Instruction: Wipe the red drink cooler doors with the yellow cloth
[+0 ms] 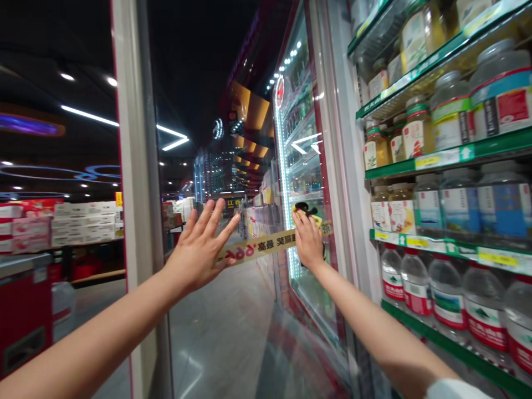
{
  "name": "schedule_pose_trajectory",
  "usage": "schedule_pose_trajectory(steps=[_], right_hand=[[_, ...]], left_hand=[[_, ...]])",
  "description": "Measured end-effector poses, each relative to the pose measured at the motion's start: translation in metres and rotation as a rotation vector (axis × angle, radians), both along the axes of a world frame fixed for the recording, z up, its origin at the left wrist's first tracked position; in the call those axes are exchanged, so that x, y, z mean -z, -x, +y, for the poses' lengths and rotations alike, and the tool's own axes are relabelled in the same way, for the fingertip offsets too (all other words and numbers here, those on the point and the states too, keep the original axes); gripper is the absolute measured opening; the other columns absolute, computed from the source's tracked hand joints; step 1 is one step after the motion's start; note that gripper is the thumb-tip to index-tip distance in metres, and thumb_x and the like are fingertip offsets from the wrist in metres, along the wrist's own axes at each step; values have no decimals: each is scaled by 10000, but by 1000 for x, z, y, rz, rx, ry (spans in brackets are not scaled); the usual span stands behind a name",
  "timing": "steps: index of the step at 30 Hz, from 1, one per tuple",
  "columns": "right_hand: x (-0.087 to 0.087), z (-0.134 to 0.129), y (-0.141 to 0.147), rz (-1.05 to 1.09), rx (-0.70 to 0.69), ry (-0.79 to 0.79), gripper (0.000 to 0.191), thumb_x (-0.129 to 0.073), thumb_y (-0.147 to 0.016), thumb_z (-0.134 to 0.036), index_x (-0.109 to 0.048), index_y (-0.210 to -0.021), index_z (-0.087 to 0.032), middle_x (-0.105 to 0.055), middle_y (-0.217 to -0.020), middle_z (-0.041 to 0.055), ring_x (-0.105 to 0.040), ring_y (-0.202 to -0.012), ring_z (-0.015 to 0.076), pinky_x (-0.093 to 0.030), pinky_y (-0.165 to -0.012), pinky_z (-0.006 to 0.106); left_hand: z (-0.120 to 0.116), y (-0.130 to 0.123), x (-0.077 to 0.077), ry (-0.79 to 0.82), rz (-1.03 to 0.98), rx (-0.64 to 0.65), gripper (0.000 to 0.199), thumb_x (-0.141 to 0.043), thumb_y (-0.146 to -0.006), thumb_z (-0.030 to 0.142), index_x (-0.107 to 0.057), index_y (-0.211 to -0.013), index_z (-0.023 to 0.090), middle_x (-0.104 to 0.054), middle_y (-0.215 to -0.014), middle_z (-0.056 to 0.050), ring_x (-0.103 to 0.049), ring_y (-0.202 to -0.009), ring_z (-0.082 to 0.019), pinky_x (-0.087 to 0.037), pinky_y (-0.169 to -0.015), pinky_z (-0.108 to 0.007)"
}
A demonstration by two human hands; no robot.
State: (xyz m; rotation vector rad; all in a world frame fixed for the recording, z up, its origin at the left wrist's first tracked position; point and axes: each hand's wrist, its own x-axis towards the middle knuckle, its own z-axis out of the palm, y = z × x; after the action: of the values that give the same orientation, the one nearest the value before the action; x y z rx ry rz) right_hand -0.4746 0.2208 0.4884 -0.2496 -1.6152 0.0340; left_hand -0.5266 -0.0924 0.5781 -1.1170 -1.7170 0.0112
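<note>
In the head view, my left hand (pixel 199 244) is spread wide, its palm turned to the glass door (pixel 233 338) of a drinks cooler. Nothing is held in it. My right hand (pixel 308 239) presses a yellow and black cloth (pixel 317 220) against the right part of the same glass. Most of the cloth lies under my fingers. Between both hands a pale printed strip (pixel 266 247) runs across the door, its lettering reversed. The metal door frame (pixel 139 166) stands upright left of my left hand.
To the right, cooler shelves with green edges (pixel 444 148) carry several bottles (pixel 453 293) close to my right forearm. Through the glass another lit cooler (pixel 286 166) shows. Stacked boxes (pixel 83 221) and a red cabinet (pixel 25 316) stand at the left.
</note>
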Motion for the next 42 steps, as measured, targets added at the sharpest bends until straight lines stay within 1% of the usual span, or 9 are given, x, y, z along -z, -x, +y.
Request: schedule_pose_trajectory(steps=[4, 7, 11, 13, 18, 21, 24, 36, 42], right_hand=[[-40, 41, -9, 73, -15, 69, 547, -302, -994, -226, -434, -1523, -278, -462, -1564, 57, -405, -1431, 243, -341, -1172, 477], [-22, 67, -13, 159, 14, 182, 554, -292, -983, -228, -437, -1519, -234, -469, -1553, 94, -405, -1436, 250, -347, -1168, 486], [5, 67, -10, 162, 48, 181, 546, -288, -988, -224, -442, -1512, -211, -492, -1532, 111, -422, -1426, 248, -355, -1168, 481], [-12, 65, -10, 106, 65, 113, 546, -284, -995, -216, -424, -1522, -225, -481, -1544, 95, -423, -1426, 234, -354, -1174, 469], [-92, 86, -24, -30, 173, 28, 565, -297, -997, -173, -356, -1557, -216, -412, -1597, 82, -394, -1442, 241, -383, -1157, 464], [-99, 103, -36, -82, 188, -10, 566, -326, -988, -158, -372, -1552, -182, -411, -1598, 91, -399, -1432, 272, -382, -1154, 484], [-68, 115, -44, -130, 198, -70, 561, -341, -992, -169, -380, -1552, -174, -427, -1588, 95, -420, -1415, 272, -366, -1164, 479], [114, 113, -35, -121, 370, -13, 576, -372, -970, -167, -423, -1541, -221, -539, -1506, 94, -524, -1295, 290, -436, -1050, 466], [199, 100, -37, -134, 363, 22, 693, -361, -938, -122, -265, -1605, -286, -560, -1487, 94, -590, -1234, 297, -499, -985, 480]], left_hand=[[1, 2, 0, -1, -12, -7, 966, -733, -751, 642, -347, -1558, 277, 20, -1685, -111, -27, -1551, -372, -90, -1254, -559], [2, 2, -1, -7, -25, -27, 985, -754, -726, 646, -363, -1551, 276, 8, -1684, -121, -14, -1551, -374, -76, -1250, -570], [4, 2, -1, -13, -28, -42, 1016, -787, -680, 645, -396, -1536, 261, -37, -1683, -134, -21, -1555, -366, -59, -1252, -558], [4, 5, -1, -25, -16, -41, 1028, -795, -657, 653, -417, -1526, 255, -47, -1682, -133, -33, -1557, -363, -49, -1255, -545], [5, 16, 0, -34, 29, 1, 1045, -776, -640, 685, -416, -1528, 268, 8, -1690, -98, -30, -1563, -353, -17, -1254, -529], [4, 18, 1, -33, 35, 23, 1044, -757, -656, 679, -382, -1544, 278, 69, -1690, -67, -19, -1564, -362, -7, -1246, -550], [4, 17, 2, -33, 31, 48, 1011, -737, -694, 656, -359, -1554, 281, 91, -1690, -48, -3, -1565, -363, -6, -1245, -552], [6, 19, 4, -47, 72, 107, 943, -537, -771, 774, -305, -1570, 329, 134, -1696, 21, -11, -1566, -361, 2, -1247, -529], [6, 17, 4, -56, 69, 81, 973, -578, -747, 767, -298, -1572, 332, 148, -1693, 21, -11, -1566, -364, -5, -1248, -535]])
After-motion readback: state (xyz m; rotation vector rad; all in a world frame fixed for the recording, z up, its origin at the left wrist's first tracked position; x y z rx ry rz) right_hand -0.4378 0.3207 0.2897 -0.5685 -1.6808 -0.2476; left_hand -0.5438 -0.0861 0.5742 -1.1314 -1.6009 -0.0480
